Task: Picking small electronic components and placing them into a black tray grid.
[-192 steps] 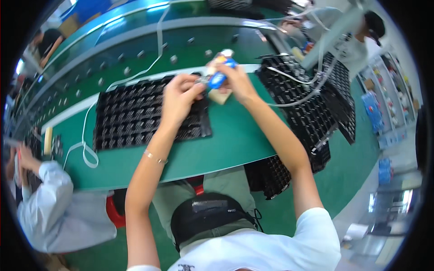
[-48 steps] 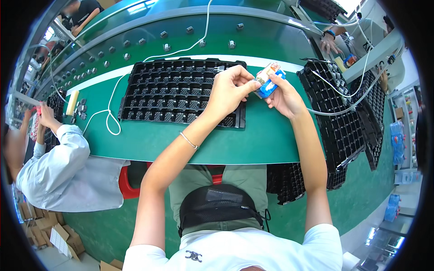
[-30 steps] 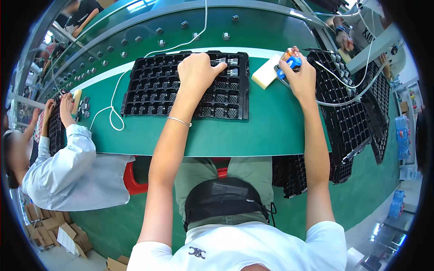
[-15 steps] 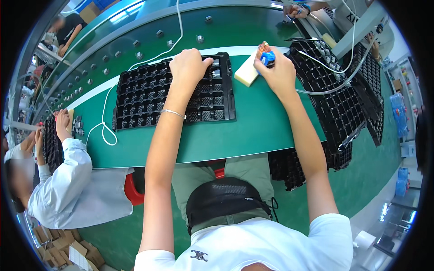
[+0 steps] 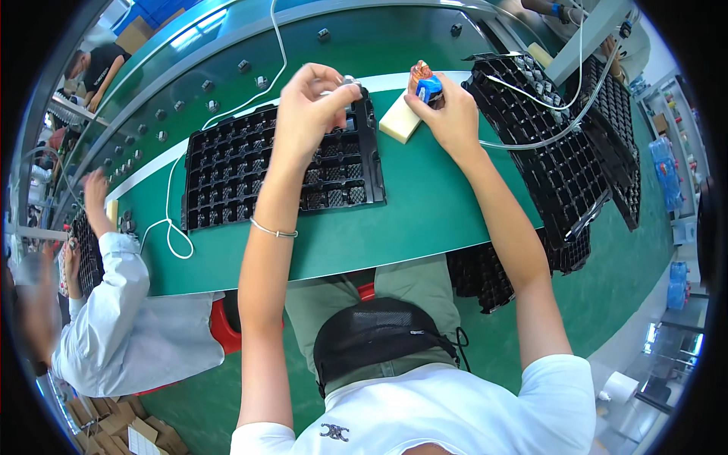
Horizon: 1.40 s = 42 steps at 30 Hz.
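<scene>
My left hand (image 5: 312, 110) is closed in a pinch over the far right corner of a black compartment tray (image 5: 227, 173). A small silvery metal part (image 5: 350, 81) shows at its fingertips. My right hand (image 5: 449, 117) grips a small blue object with a copper-coloured top (image 5: 427, 87); its exact kind does not show. Just below that hand, a pale yellow sponge block (image 5: 400, 121) lies on the green table (image 5: 425, 197). The tray rests flat on the table, with many of its pockets partly hidden by my left arm.
More black trays (image 5: 557, 163) overlap at the right, crossed by a clear hose (image 5: 523, 146). Small metal parts (image 5: 243, 66) sit on the green belt beyond the table. A white cord (image 5: 171, 220) loops left of the tray. A co-worker (image 5: 114, 303) sits at the left.
My left hand has lifted off the tray's far edge and now pinches a small metal part. My right hand, still holding the blue object, has shifted slightly left and away from me.
</scene>
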{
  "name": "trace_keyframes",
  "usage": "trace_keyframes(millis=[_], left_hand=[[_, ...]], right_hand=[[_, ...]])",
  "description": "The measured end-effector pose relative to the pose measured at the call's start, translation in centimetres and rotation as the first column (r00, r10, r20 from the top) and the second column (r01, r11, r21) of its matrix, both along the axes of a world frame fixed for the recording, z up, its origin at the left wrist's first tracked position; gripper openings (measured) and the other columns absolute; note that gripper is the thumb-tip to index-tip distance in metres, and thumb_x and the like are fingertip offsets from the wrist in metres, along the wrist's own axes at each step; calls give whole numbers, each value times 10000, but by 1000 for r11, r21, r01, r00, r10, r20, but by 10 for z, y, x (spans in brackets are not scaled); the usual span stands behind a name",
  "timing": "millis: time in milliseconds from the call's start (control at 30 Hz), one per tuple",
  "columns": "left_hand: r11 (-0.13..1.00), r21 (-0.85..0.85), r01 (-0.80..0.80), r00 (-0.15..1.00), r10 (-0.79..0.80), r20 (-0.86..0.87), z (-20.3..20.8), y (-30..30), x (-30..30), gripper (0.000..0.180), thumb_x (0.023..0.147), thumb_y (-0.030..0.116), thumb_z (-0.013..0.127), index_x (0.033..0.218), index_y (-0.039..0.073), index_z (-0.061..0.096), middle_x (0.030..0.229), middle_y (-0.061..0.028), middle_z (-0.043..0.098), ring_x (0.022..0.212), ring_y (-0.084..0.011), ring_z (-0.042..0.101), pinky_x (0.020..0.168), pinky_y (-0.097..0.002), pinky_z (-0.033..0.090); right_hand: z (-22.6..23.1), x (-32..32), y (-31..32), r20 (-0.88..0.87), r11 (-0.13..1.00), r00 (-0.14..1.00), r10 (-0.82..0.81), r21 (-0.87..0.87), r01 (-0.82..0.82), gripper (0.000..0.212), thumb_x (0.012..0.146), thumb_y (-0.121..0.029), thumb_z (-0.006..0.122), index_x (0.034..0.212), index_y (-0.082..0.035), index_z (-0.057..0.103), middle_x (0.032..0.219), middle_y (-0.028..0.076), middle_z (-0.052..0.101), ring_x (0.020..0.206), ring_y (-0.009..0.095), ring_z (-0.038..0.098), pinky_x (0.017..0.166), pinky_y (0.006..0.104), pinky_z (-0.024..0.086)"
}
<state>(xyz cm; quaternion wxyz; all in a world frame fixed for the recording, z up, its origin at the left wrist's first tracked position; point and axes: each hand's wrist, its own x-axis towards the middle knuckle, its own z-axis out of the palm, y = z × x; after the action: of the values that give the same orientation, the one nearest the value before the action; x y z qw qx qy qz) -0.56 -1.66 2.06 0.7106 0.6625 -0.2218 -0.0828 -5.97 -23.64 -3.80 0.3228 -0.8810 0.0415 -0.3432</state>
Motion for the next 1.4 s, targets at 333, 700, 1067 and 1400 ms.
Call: trace_keyframes(millis=[333,700,1067,1400], left_hand=[[991,-131,-35,964,-1,-267,-44,-5,2,176,901,222,665,914,61,596,766,-47,650,539,-53,523,492,-176,365],[985,-164,-56,952,3,-306,-50,-7,0,187,882,214,677,913,40,616,736,-57,645,521,-60,524,471,-184,367],[988,-148,-42,957,-3,-291,-50,-9,-3,197,885,220,675,927,37,616,732,-52,644,528,-58,529,472,-180,370],[993,-116,-11,964,-20,-265,-50,-9,-4,169,913,252,647,888,90,604,740,-17,652,550,-48,535,510,-178,387]], right_hand=[[7,0,-8,15,958,995,97,268,-98,317,833,-259,735,962,21,661,783,37,664,660,61,566,610,230,460],[-4,0,1,30,997,997,75,27,-76,330,786,-268,765,984,-25,663,722,50,620,566,100,535,544,248,440],[4,-3,0,-41,984,992,122,138,-116,370,790,-306,765,990,-15,652,726,43,615,578,87,523,550,255,439],[3,-9,-1,-54,996,998,-6,-88,1,413,724,-405,800,794,-18,675,566,55,548,497,109,510,480,287,389]])
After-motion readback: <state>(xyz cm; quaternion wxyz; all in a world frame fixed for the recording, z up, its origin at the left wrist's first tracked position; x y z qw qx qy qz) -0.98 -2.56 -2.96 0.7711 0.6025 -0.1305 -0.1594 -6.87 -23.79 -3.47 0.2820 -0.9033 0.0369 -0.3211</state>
